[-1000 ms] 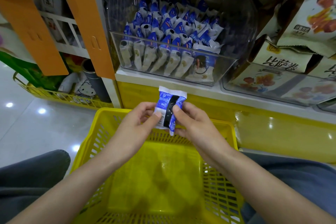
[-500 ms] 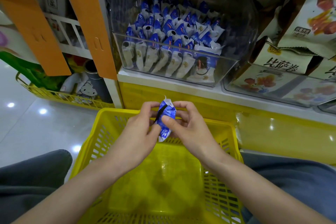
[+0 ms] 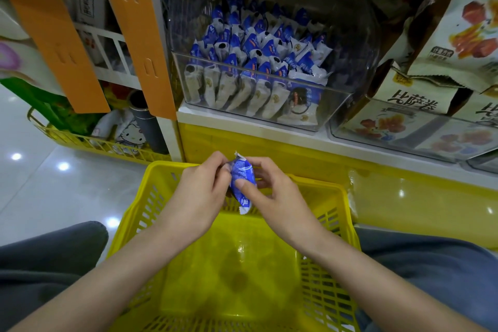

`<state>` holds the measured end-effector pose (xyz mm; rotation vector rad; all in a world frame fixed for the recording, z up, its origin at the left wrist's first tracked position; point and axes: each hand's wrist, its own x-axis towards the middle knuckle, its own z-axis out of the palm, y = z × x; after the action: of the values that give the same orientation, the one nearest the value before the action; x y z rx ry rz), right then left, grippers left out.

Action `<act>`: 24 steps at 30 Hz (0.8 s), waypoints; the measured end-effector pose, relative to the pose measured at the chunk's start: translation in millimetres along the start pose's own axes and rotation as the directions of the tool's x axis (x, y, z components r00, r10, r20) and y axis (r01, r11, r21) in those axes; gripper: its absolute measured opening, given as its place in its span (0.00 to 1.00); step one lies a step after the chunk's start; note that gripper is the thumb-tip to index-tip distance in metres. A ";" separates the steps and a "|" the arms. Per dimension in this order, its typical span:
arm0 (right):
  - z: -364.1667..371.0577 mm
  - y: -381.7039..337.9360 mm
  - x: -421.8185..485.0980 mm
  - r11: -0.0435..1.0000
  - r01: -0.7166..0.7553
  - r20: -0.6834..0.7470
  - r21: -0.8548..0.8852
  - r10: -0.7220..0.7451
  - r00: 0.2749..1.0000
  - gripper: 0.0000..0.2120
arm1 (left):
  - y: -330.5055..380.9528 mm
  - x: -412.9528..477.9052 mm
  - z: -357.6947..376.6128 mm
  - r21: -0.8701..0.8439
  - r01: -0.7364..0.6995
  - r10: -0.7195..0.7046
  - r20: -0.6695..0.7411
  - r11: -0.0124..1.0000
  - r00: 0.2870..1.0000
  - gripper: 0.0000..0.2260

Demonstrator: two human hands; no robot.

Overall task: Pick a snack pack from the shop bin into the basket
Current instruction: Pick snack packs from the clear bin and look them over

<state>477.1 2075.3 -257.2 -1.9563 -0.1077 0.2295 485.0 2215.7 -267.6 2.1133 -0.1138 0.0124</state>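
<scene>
A small blue and white snack pack hangs edge-on above the far rim of the yellow plastic basket. My left hand pinches its left side and my right hand grips its right side, thumb across the front. The basket sits between my knees and its floor shows nothing in it. On the shelf above stands a clear shop bin packed with several of the same blue and white packs.
A second clear bin of larger beige snack bags stands on the shelf to the right. Orange panels hang at the left. A yellow wire basket with goods sits on the glossy floor at the left. The yellow shelf base lies right behind the basket.
Both hands have lowered the pack toward the basket rim and turned it from flat-on to edge-on. The camera has tipped slightly.
</scene>
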 end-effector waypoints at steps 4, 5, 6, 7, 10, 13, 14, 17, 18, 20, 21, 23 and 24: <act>-2.8 -1.9 1.8 0.994 -0.042 -0.075 0.097 0.050 0.996 0.13 | 9.7 1.9 5.8 -0.350 0.197 -0.176 0.091 0.916 0.980 0.03; -2.9 -3.2 2.2 0.986 -0.071 -0.086 0.150 0.085 0.993 0.13 | 10.7 1.3 7.3 -0.344 0.197 -0.172 0.103 0.918 0.980 0.07; -2.9 -4.5 3.0 0.974 -0.100 -0.090 0.203 0.121 0.989 0.12 | 11.2 0.1 8.3 -0.317 0.185 -0.159 0.106 0.930 0.982 0.11; -3.0 -5.9 4.1 0.960 -0.126 -0.085 0.250 0.151 0.985 0.11 | 12.4 -0.7 8.6 -0.285 0.166 -0.144 0.096 0.944 0.985 0.14; -5.7 -9.3 7.4 0.919 -0.175 -0.068 0.353 0.212 0.975 0.09 | 18.1 -2.3 7.3 -0.276 0.108 -0.091 0.075 0.955 0.993 0.16; -9.8 -12.6 10.2 0.900 -0.132 -0.104 0.415 0.191 0.976 0.11 | 23.4 0.1 5.8 -0.328 0.086 -0.064 0.077 0.941 0.995 0.12; -10.9 -12.5 9.6 0.924 -0.084 -0.133 0.373 0.143 0.981 0.13 | 25.1 1.8 4.3 -0.349 0.106 -0.081 0.086 0.931 0.993 0.10; -12.3 -11.7 1.3 0.992 0.102 -0.123 -0.070 -0.110 0.986 0.22 | 29.6 4.5 -1.1 -0.513 0.226 -0.144 0.194 0.828 0.970 0.07; -11.1 -10.2 -2.4 0.965 0.165 -0.064 -0.206 -0.181 0.981 0.26 | 30.0 4.1 -2.3 -0.582 0.263 -0.140 0.248 0.769 0.958 0.09; -8.1 -8.0 -8.6 0.906 0.264 0.035 -0.331 -0.267 0.963 0.28 | 29.4 2.3 -1.9 -0.641 0.301 -0.135 0.295 0.706 0.946 0.16; -7.2 -7.4 -10.8 0.891 0.295 0.050 -0.346 -0.296 0.954 0.27 | 28.4 2.1 -1.1 -0.647 0.283 -0.136 0.268 0.708 0.954 0.14; -7.0 -8.4 -13.0 0.889 0.322 -0.010 -0.326 -0.344 0.939 0.24 | 27.0 3.2 -1.5 -0.644 0.231 -0.167 0.160 0.730 0.973 0.06; -8.2 -9.8 -13.0 0.897 0.319 -0.074 -0.306 -0.356 0.931 0.22 | 26.0 3.6 -1.5 -0.643 0.215 -0.192 0.107 0.735 0.976 0.06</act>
<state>466.4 2069.3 -243.7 -2.1968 -0.4153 -0.1523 486.3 2203.3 -244.4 1.4060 0.0904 -0.1734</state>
